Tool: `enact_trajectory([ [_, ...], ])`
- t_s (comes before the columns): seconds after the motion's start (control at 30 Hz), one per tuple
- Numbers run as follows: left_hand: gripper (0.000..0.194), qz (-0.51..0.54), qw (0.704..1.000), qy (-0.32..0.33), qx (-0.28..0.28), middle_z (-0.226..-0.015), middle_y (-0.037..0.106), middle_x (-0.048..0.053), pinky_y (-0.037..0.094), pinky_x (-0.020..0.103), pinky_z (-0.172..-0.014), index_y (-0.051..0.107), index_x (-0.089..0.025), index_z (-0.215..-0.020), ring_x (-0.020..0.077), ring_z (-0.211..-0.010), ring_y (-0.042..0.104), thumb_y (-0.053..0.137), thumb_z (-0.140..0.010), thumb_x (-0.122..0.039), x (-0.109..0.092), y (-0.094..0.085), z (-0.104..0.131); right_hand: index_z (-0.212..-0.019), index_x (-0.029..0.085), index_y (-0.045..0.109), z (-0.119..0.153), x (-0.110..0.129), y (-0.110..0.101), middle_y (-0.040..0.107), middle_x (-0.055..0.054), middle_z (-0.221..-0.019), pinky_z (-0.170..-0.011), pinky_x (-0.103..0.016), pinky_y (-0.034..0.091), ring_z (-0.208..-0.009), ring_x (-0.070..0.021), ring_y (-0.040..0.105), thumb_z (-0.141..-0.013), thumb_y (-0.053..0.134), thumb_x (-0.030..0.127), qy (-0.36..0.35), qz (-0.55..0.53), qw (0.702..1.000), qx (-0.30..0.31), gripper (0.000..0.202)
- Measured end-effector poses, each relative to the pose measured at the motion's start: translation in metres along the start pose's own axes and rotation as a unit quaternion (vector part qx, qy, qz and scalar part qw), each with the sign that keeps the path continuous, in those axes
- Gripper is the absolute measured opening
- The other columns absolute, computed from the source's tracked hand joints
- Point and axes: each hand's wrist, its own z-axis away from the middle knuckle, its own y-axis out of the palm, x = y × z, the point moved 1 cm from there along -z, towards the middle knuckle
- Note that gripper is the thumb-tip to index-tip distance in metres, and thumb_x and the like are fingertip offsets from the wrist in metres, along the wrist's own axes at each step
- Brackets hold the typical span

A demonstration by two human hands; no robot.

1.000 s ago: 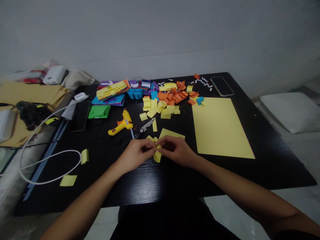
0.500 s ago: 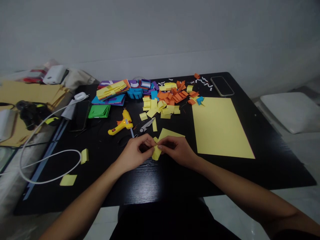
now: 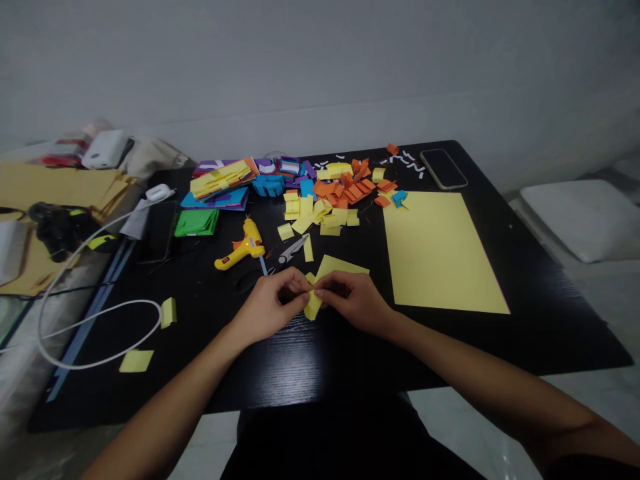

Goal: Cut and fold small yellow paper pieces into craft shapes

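Between both hands, near the front middle of the black table, is a small creased piece of yellow paper (image 3: 313, 306). My left hand (image 3: 273, 303) pinches its left side between thumb and fingers. On the other side my right hand (image 3: 354, 300) pinches it the same way. Just beyond the hands lies a larger yellow paper piece (image 3: 340, 266), partly covered by my right hand. Scissors (image 3: 291, 251) lie beyond my left hand, their handles partly hidden. A yellow glue gun (image 3: 245, 247) rests to their left.
A large yellow sheet (image 3: 443, 253) lies at right, with a phone (image 3: 443, 168) behind it. Orange paper pieces (image 3: 345, 191) and folded yellow bits are heaped at the back. Green folded paper (image 3: 197, 223) and a looped white cable (image 3: 100, 310) are at left.
The view has shifted very slightly. Both hands stay in place, and the yellow paper between them looks a little more folded.
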Motion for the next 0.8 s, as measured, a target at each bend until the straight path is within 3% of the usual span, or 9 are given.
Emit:
enact_trajectory([
  [0.3, 0.011, -0.033, 0.999, -0.019, 0.006, -0.075, 0.075, 0.001, 0.048, 0.022, -0.060, 0.075, -0.018, -0.084, 0.0132, -0.066, 0.066, 0.068, -0.087, -0.026, 0.0042, -0.0017, -0.0005, -0.092, 0.019, 0.074, 0.0001, 0.0013, 0.0014, 0.076, -0.003, -0.080, -0.066, -0.028, 0.058, -0.066, -0.0151, 0.071, -0.088, 0.071, 0.029, -0.006, 0.011, 1.000, 0.008, 0.012],
  [0.8, 0.016, -0.035, 0.999, -0.030, 0.026, -0.070, 0.069, -0.001, 0.041, 0.020, -0.057, 0.072, -0.015, -0.082, 0.0113, -0.064, 0.060, 0.063, -0.089, -0.027, 0.0045, -0.0041, -0.0016, -0.101, 0.016, 0.071, 0.0006, 0.0060, 0.0000, 0.075, -0.005, -0.086, -0.067, -0.027, 0.057, -0.070, -0.0156, 0.073, -0.091, 0.059, 0.020, -0.018, 0.022, 0.999, 0.026, 0.017],
])
